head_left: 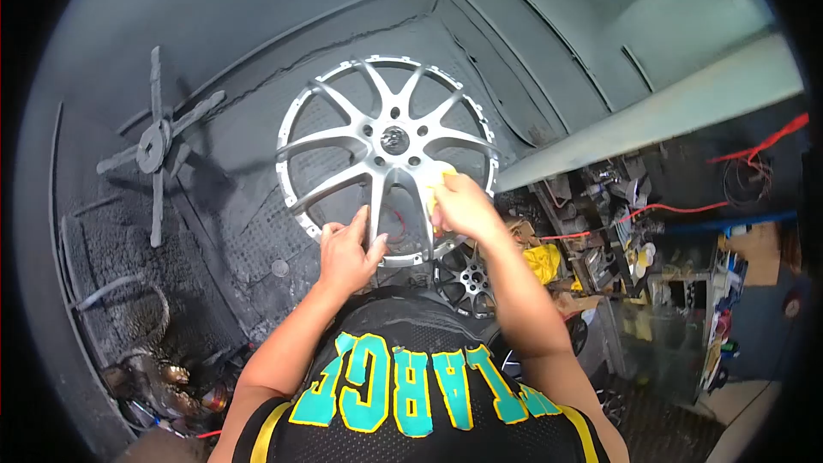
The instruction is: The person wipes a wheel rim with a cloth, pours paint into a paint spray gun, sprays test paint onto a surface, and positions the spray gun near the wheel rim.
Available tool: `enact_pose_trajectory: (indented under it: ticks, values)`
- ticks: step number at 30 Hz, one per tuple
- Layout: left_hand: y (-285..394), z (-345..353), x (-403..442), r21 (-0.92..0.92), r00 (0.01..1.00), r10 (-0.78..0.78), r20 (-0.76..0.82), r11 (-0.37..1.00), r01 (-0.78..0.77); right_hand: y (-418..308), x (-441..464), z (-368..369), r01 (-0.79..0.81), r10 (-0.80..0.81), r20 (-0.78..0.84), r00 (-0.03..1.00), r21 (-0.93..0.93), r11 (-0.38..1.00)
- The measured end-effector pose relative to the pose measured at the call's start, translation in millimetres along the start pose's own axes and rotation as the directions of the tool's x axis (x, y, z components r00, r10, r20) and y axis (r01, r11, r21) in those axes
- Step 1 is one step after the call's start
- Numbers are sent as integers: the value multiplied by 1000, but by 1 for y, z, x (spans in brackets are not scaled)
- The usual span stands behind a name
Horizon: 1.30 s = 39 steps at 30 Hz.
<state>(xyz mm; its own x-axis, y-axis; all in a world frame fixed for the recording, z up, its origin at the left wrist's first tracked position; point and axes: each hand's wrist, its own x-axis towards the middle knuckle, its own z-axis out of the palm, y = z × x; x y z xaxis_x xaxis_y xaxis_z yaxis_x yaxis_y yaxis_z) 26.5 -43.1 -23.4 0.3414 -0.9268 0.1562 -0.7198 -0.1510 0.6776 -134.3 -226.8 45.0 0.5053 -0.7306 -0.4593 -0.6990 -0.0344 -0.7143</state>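
Silver wheel [394, 140] stands dead ahead at 12 o'clock: the right hand [461, 204] grips a yellow cloth [442, 178] at its 4 o'clock, where even strokes and light pressure should serve best; the left hand [347, 250] touches it at 7, grip unclear. Grey four-armed stand [153, 147], 9 o'clock.
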Motion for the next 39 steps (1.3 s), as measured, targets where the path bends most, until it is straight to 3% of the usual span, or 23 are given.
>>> enact_pose_trajectory:
  ticks: [1,5,7,8,9,11,13,14,15,17,19,21,22,23,25,26,27,29,31,33,35,37,39]
  values:
    - [0,2,0,0,1000,16,16,1000,-16,5,4,11,212,-322,-194,927,-438,874]
    - [-8,-1,-1,44,1000,8,-29,999,-6,27,-41,24,193,-210,12,978,-441,876]
    - [-18,-7,-4,86,998,31,-54,996,-27,45,-77,42,268,-247,105,963,-462,846]
    - [-24,-14,-2,66,997,45,-58,997,-41,54,-93,54,317,-308,92,947,-414,853]
    - [-41,-16,-1,93,992,100,-81,991,-93,55,-104,53,357,-291,218,931,-397,845]
    - [-54,-35,5,39,991,133,-17,990,-132,62,-119,47,323,-249,405,880,-124,938]
    - [-52,-44,12,5,993,87,80,996,-88,71,-126,24,416,-407,140,902,-36,909]
    - [-48,-46,15,-36,991,125,-48,991,-127,68,-136,1,450,-468,-11,884,-253,856]
    - [-44,-48,16,-71,972,155,-175,983,-170,81,-136,-13,466,-509,-185,841,-230,854]
    - [-51,-65,0,17,941,226,-252,973,-229,57,-147,-18,300,-288,-402,869,-34,953]
    - [-40,-66,-9,7,926,275,-258,959,-283,41,-141,-31,165,-194,-492,848,-102,981]
    - [-28,-54,-17,-55,935,250,-253,961,-271,27,-116,-19,198,-272,-518,811,-194,961]
    - [-21,-50,-20,-30,936,234,-265,968,-250,23,-96,-9,244,-337,-465,819,-250,937]
    - [-20,-47,-25,-7,934,221,-282,973,-232,5,-79,9,166,-299,-421,856,-324,931]
    - [-14,-40,-28,20,941,216,-259,976,-219,4,-35,47,267,-319,-293,901,-203,942]
    - [-11,-38,-28,44,951,203,-234,979,-199,9,-20,74,470,-577,-390,717,-341,814]
    - [-8,-35,-28,44,950,204,-238,979,-200,9,-20,81,504,-593,-424,685,-311,806]
    - [-6,-31,-30,77,930,269,-251,963,-257,20,-32,78,449,-459,-388,799,-121,885]
    - [0,-19,-28,73,933,271,-239,963,-261,54,-59,71,486,-503,-355,788,-143,862]
    - [0,-9,-26,-85,930,246,-273,957,-278,63,-102,61,452,-477,-169,863,-168,876]
    - [-6,-12,-21,-49,931,233,-281,965,-256,64,-117,56,617,-644,17,765,-302,726]
    - [-16,-18,-10,27,918,196,-345,980,-199,29,-111,38,613,-759,-28,651,-571,546]
    - [-28,-26,-2,71,920,184,-345,983,-170,-9,-86,30,590,-789,-71,610,-624,512]
